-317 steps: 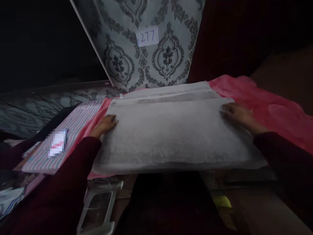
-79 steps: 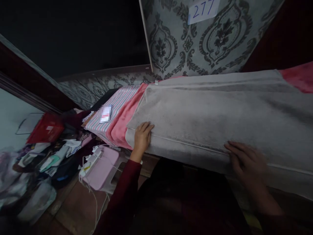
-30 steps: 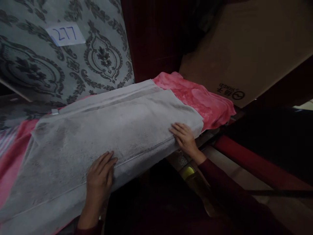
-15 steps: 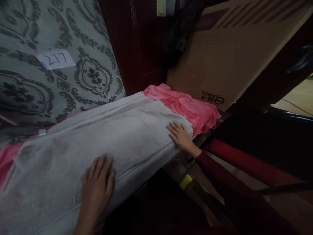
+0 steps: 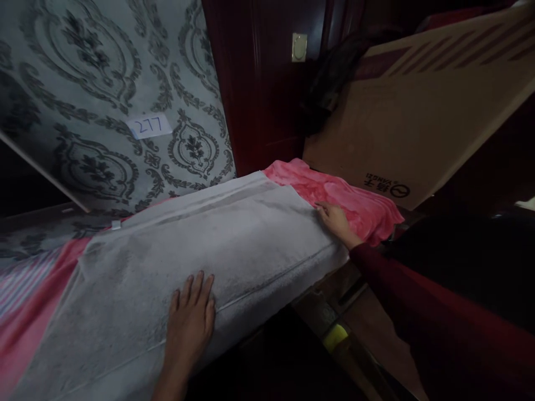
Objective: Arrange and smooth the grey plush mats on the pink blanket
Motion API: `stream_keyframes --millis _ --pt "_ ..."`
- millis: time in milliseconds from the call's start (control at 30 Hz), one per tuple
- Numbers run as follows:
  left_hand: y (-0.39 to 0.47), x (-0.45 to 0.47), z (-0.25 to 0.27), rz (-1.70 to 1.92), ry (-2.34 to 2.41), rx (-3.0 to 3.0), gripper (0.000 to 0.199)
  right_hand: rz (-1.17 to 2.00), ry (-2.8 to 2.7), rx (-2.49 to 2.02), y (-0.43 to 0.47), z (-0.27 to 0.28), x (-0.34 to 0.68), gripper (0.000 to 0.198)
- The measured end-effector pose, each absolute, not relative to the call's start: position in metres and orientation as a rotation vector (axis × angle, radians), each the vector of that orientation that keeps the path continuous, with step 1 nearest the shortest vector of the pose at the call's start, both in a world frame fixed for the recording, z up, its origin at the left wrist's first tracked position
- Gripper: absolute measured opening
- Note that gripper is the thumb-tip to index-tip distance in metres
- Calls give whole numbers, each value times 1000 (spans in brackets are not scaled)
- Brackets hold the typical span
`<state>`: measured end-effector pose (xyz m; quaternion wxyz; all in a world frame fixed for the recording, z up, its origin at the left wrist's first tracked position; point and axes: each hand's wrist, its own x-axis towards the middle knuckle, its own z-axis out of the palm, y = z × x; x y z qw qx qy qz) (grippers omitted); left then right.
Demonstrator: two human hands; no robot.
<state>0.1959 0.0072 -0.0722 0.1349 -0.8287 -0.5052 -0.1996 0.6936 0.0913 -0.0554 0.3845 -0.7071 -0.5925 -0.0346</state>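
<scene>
A grey, fuzzy folded cloth (image 5: 251,234), perhaps a blanket, lies spread along a long, low surface. It has a stitched seam near its front edge and a small white tag (image 5: 116,224) at the back left. My left hand (image 5: 192,312) rests flat on its near part, fingers slightly spread. At the right end, my right hand (image 5: 336,220) touches the cloth's edge where it meets the pink fabric. Its fingers point left and look loosely extended, though their undersides are hidden. The pink plush blanket (image 5: 343,195) shows beneath the grey cloth at both ends.
A large cardboard box (image 5: 418,111) leans at the back right by a dark red door (image 5: 267,83). Patterned wallpaper (image 5: 96,156) carries a paper label (image 5: 150,126) reading 277. Striped fabric (image 5: 29,278) lies at far left. Something yellow (image 5: 335,337) sits below the front edge.
My right hand has moved from lying flat on the grey cloth to its right edge, beside the pink blanket. My left hand stays flat on the cloth. The view has shifted left and up.
</scene>
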Motion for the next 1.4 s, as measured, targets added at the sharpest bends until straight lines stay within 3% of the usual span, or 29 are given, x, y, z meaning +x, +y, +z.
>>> stream_keyframes --millis 333,633,933,1267,1400 --pt "8 193 -76 -498 -1431 -2346 52 291 -1542 -2146 172 -31 703 10" --pt "8 192 -74 -375 -1418 -2312 53 384 -1534 -2320 178 -27 690 23" --pt "6 198 -70 -391 -1457 -2311 54 397 -1472 -2411 178 -13 677 11" --pt "8 195 -72 -412 -1513 -2367 55 24 -1425 -2259 160 0 664 41" --pt "8 196 -72 -431 -1525 -2353 56 -88 -1973 -1942 128 -21 613 58"
